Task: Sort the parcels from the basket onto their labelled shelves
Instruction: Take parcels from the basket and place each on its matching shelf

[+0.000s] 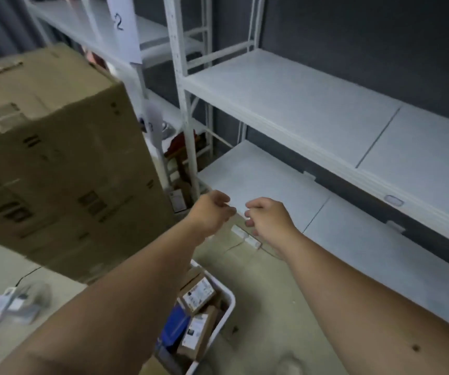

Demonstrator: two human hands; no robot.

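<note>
White plastic is forming the basket (228, 307), which is sitting on the floor below and nearer the camera than both hands, between the two outstretched forearms. Brown cardboard parcels (197, 295) with white labels are lying inside the basket, beside a blue packet (176, 324). The left hand (212, 212) is hovering well above the basket, just in front of the low white shelf (258, 174), with its fingers loosely curled and nothing visible in them. The right hand (268, 216) is hanging just beside the left one, also above the basket; its fingers are bending inward, and the blur is making it impossible to tell whether they are pinching anything. Neither hand is touching the parcels. Left of the basket, a large cardboard box (55, 158) is standing tall. Above the basket, a paper label (123, 25) marked with a 2 is hanging on the shelving frame.
</note>
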